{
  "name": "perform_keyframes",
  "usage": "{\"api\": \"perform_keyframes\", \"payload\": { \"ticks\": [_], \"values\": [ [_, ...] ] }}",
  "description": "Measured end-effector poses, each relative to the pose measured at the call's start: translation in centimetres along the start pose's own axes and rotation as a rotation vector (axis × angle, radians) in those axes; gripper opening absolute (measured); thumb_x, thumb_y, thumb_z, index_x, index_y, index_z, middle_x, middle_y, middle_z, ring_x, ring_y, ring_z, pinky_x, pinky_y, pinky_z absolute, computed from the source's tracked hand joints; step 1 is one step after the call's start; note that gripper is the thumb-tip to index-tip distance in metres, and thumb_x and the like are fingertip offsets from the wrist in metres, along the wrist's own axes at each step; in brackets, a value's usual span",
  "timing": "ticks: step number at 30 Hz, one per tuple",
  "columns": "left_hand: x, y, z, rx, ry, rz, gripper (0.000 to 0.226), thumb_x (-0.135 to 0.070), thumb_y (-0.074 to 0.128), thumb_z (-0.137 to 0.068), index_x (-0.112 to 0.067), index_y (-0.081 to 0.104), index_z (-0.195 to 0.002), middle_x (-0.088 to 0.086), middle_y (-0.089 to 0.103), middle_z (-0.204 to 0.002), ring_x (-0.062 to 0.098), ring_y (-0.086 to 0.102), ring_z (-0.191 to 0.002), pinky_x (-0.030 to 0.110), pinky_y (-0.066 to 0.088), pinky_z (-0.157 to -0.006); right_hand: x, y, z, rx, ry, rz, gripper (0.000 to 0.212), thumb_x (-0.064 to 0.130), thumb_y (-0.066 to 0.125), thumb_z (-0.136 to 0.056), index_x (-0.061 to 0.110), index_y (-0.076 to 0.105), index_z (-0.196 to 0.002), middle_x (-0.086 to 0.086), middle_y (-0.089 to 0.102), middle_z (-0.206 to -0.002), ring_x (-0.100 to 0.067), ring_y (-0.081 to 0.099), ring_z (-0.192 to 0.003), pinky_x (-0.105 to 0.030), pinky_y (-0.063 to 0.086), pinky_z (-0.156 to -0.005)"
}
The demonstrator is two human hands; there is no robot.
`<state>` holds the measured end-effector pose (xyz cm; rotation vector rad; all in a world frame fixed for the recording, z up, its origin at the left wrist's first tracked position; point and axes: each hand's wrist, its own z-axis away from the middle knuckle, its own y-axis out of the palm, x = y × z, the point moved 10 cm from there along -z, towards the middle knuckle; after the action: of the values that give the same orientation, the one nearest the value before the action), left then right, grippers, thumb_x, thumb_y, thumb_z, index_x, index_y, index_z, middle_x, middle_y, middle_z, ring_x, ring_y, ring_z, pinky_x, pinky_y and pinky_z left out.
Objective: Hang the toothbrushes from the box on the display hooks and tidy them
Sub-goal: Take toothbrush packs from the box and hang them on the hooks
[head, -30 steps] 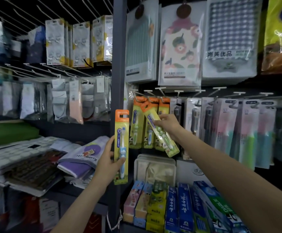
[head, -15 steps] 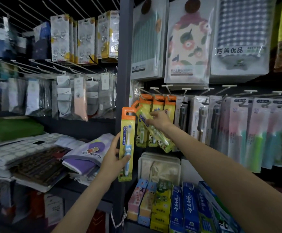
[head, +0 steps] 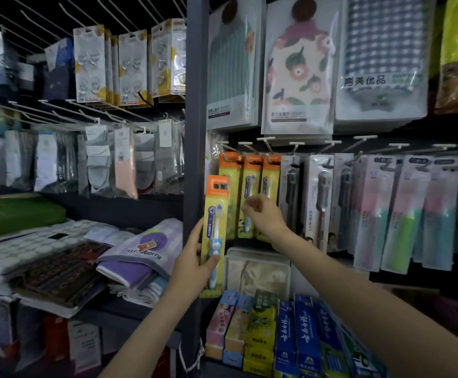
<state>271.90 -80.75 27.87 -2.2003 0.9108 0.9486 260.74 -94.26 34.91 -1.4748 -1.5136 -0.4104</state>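
Orange-topped toothbrush pack [head: 214, 236] stands upright, pinched in the left hand [head: 192, 264]; its hook [head: 229, 156] is just up-right, right hand [head: 263, 214] loosely curled nearer.

Dim shop aisle, dark shelving upright [head: 193, 105].

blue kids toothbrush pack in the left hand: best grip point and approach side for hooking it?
Probably where the left hand already holds the toothbrush pack: the lower half, pinched across its narrow width from the left edge. The pack is flat, tall and upright, and a low grip leaves the orange header's hang hole clear for a display hook.
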Motion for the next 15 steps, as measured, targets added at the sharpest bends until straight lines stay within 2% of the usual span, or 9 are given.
{"api": "perform_keyframes", "payload": {
  "ticks": [3,5,8,11,13,15],
  "values": [
    [0.4,2.1,-0.6,0.043,-0.018,-0.019,0.070,-0.007,0.058,-0.088,-0.038,0.023,-0.140,-0.007,0.056,-0.117,0.007,0.056,-0.103,0.025,0.047,-0.084,-1.7,1.8,3.2,0.237,0.028,-0.161,0.027,0.024,0.050,-0.095,0.007,0.060,-0.113,-0.003,0.062,-0.110,-0.018,0.057,-0.109,-0.028,0.048,-0.089],
    [0.9,3.3,-1.1,0.049,-0.048,-0.026,0.071,-0.008,0.058,-0.088,-0.033,0.022,-0.145,-0.009,0.055,-0.117,0.004,0.054,-0.100,0.026,0.046,-0.084,-2.6,2.6,4.3,0.344,0.084,-0.265,0.029,0.026,0.050,-0.095,0.007,0.058,-0.116,-0.005,0.063,-0.112,-0.018,0.059,-0.109,-0.031,0.050,-0.092],
    [1.5,4.9,-1.4,0.097,-0.091,-0.020,0.073,-0.011,0.058,-0.089,-0.033,0.016,-0.145,-0.008,0.057,-0.111,0.004,0.056,-0.094,0.025,0.047,-0.077,-2.8,2.6,4.6,0.369,0.093,-0.288,0.021,0.011,0.061,-0.088,0.013,0.056,-0.108,-0.008,0.063,-0.103,-0.020,0.062,-0.097,-0.033,0.052,-0.088],
    [0.5,5.9,-1.1,0.163,-0.002,-0.224,0.071,-0.015,0.056,-0.090,-0.033,0.016,-0.145,-0.002,0.053,-0.124,0.015,0.056,-0.105,0.032,0.049,-0.085,-3.1,1.9,3.5,0.303,0.093,-0.268,0.019,0.001,0.060,-0.086,0.013,0.059,-0.101,-0.006,0.067,-0.098,-0.019,0.063,-0.089,-0.032,0.052,-0.085],
    [-1.9,4.1,-0.8,0.010,0.188,-0.548,0.063,-0.013,0.059,-0.087,-0.026,0.032,-0.142,0.002,0.052,-0.120,0.022,0.052,-0.106,0.037,0.046,-0.083,-2.8,0.4,1.7,0.203,0.086,-0.187,0.024,0.004,0.058,-0.089,0.006,0.056,-0.113,-0.012,0.064,-0.111,-0.022,0.060,-0.095,-0.033,0.049,-0.085],
    [-4.1,1.6,-0.2,-0.207,0.365,-0.820,0.057,-0.005,0.068,-0.073,-0.018,0.054,-0.127,0.008,0.056,-0.110,0.028,0.047,-0.102,0.043,0.045,-0.077,-1.6,-1.3,-0.4,0.135,0.022,0.091,0.040,0.012,0.059,-0.090,0.005,0.046,-0.127,-0.015,0.057,-0.123,-0.025,0.057,-0.106,-0.033,0.046,-0.087]
  ]
}}
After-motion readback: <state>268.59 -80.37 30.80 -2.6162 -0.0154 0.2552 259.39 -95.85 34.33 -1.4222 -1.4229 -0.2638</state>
